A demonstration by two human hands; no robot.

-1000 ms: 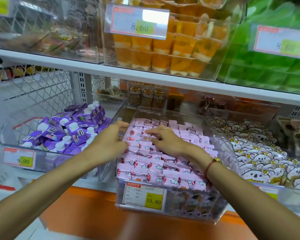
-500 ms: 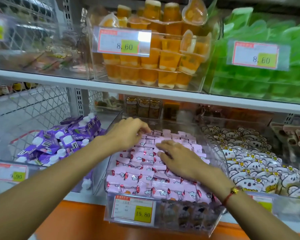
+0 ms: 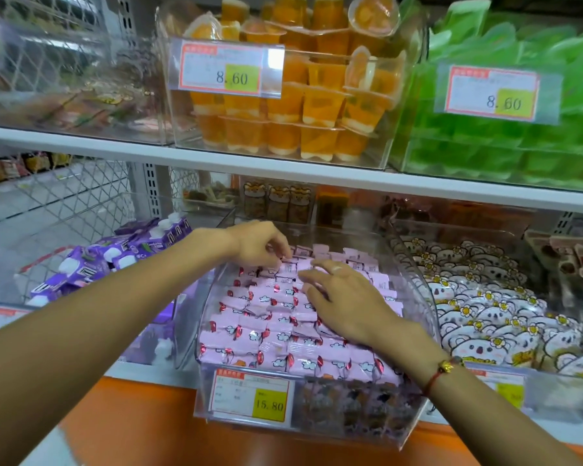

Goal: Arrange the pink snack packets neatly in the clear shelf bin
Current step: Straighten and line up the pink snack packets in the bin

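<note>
A clear shelf bin (image 3: 357, 418) with a 15.80 price tag sits on the lower shelf, filled with rows of pink snack packets (image 3: 266, 317). My left hand (image 3: 258, 243) hovers over the bin's back left, fingers curled down and pinching at a packet in the rear rows. My right hand (image 3: 342, 297) lies flat on the packets at the middle right, fingers spread and pointing left. A red cord bracelet is on my right wrist. The packets under both hands are hidden.
A bin of purple packets (image 3: 91, 264) stands to the left, a bin of white bear-print packets (image 3: 492, 317) to the right. Overhead shelf (image 3: 283, 171) carries orange jelly cups (image 3: 283, 105) and green packs (image 3: 505, 129). Orange shelf base (image 3: 142, 428) lies below.
The view has tilted up. My left hand moved from the bin's left rim to the back rows of packets. My right hand slid toward the middle right and flattened.
</note>
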